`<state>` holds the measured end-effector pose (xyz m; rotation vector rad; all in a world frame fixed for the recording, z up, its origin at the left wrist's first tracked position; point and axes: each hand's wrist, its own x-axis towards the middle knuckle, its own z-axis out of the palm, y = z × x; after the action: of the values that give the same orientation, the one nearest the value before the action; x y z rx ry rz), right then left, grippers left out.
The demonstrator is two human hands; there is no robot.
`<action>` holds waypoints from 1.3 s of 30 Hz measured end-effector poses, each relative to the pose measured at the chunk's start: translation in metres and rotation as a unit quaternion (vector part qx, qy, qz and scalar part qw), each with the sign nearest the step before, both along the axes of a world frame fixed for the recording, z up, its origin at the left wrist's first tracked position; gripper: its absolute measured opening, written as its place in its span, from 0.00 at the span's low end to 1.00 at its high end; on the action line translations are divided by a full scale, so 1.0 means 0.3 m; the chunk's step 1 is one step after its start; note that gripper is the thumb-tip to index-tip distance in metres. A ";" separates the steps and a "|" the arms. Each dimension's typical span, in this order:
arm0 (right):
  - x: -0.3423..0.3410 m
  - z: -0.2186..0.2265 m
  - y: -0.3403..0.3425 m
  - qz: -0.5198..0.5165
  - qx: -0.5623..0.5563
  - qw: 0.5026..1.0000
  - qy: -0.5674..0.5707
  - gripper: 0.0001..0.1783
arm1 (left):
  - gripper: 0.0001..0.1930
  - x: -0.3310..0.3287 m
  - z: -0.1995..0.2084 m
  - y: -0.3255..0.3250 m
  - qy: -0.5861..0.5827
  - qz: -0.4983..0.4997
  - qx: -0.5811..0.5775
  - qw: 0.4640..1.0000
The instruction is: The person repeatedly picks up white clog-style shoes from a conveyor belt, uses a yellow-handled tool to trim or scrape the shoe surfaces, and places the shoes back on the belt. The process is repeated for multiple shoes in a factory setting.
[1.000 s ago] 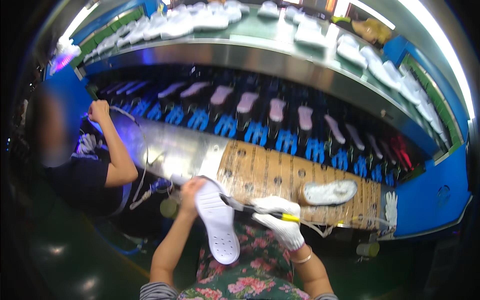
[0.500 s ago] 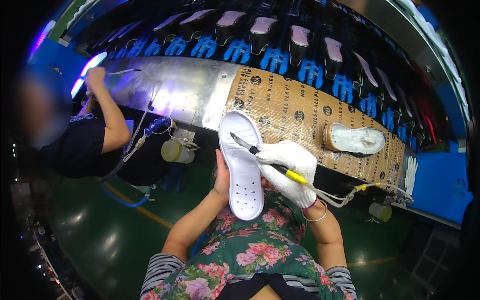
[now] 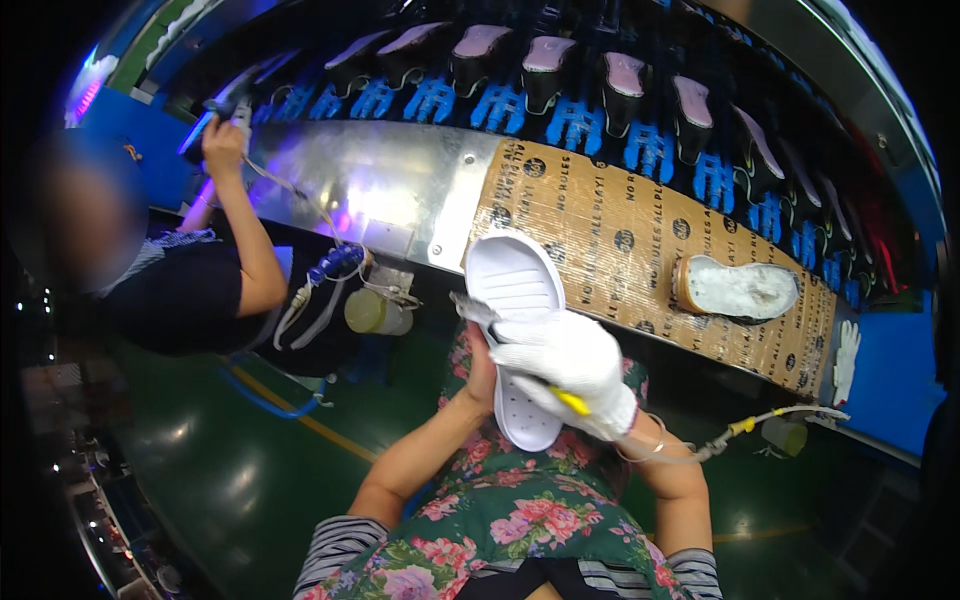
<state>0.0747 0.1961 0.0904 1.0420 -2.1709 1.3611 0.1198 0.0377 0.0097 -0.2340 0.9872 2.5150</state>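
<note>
A white shoe sole (image 3: 512, 265), with ridges in its upper part and small holes toward its lower end, is tilted upright in front of me. My left hand (image 3: 481, 375) grips it along its left edge, most of the fingers hidden behind it. Across the sole lies my right hand (image 3: 568, 365) in a white knit glove, closed around a hose-fed brush with a yellow band. The pale brush tip (image 3: 474, 309) sticks out past the sole's left edge; I cannot tell whether it touches. To the right, another shoe piece (image 3: 745, 290) with a white-coated underside rests on printed cardboard (image 3: 610, 245).
Beyond the cardboard runs a row of pink-soled shoes (image 3: 548, 55) above blue holders (image 3: 500, 107). A co-worker's hand (image 3: 222, 145) is busy at left. A pot (image 3: 368, 312) hangs at the bench edge; a spare glove (image 3: 846, 360) lies at right.
My gloved right hand has turned and swept the brush tip across to the sole's left edge. The co-worker's raised hand has shifted. The whole view has moved slightly.
</note>
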 end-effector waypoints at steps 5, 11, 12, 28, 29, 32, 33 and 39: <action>-0.036 0.001 0.014 -0.052 -0.002 0.998 0.032 0.22 | 0.51 0.008 -0.024 0.018 0.018 0.039 0.013 0.999; 0.001 -0.004 0.005 0.078 -0.036 0.995 -0.041 0.20 | 0.51 0.004 -0.147 -0.033 0.060 0.063 0.318 0.944; -0.019 -0.011 0.040 0.088 -0.067 0.990 -0.082 0.20 | 0.51 -0.014 -0.091 -0.026 0.040 0.075 0.172 0.981; 0.036 -0.069 0.017 0.092 0.012 0.996 -0.010 0.21 | 0.63 -0.155 -0.100 -0.094 0.094 -0.038 0.257 0.961; 0.035 -0.065 0.020 0.131 -0.025 0.990 -0.035 0.20 | 0.67 -0.133 -0.108 -0.103 0.019 -0.004 0.126 0.992; 0.024 -0.067 0.022 0.093 -0.085 0.991 -0.054 0.17 | 0.68 -0.162 -0.014 -0.081 0.080 -0.007 0.243 0.967; 0.009 -0.059 0.041 0.069 -0.043 0.994 -0.073 0.19 | 0.68 -0.181 -0.024 -0.102 0.099 0.007 0.198 0.975; 0.080 -0.101 -0.016 0.159 -0.068 0.983 -0.063 0.18 | 0.68 -0.204 -0.050 -0.136 0.069 0.014 0.258 0.964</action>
<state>0.0987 0.1913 0.0600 1.3237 -2.0246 1.7332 0.0586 -0.0031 -0.0053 0.0867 0.3445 2.7371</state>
